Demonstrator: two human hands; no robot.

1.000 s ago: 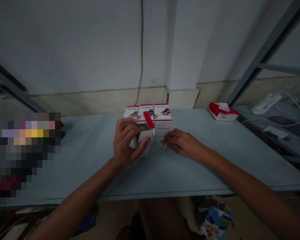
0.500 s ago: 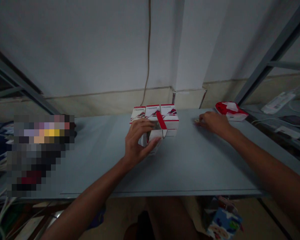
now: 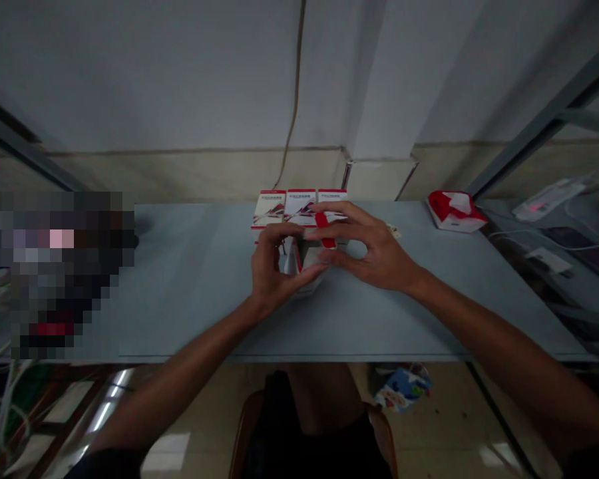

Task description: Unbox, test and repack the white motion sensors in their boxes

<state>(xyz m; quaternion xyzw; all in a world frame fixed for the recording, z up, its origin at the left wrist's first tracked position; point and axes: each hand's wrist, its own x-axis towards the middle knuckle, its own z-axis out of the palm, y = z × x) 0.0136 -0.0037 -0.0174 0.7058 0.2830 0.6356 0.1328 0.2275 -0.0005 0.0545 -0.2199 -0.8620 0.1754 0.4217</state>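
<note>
A small white cardboard box with its top open stands on the table in front of me. My left hand is closed around its left side, thumb in front and fingers behind. My right hand is at the box's raised red flap, thumb and fingers closing on it from the right. The box's inside is mostly hidden by my hands. Just behind stand several closed white and red boxes in a row, partly covered by my fingers. A small pale item lies beyond my right hand.
A white box with a red cloth or wrapping is on the table at the right. Cables and a power strip lie farther right. Blurred-out things occupy the left end. Grey metal posts rise at both sides, with a wall behind.
My right hand has come left from the small item on the table to the open box's flap, leaving the item behind. My left hand still holds the box. The view has shifted.
</note>
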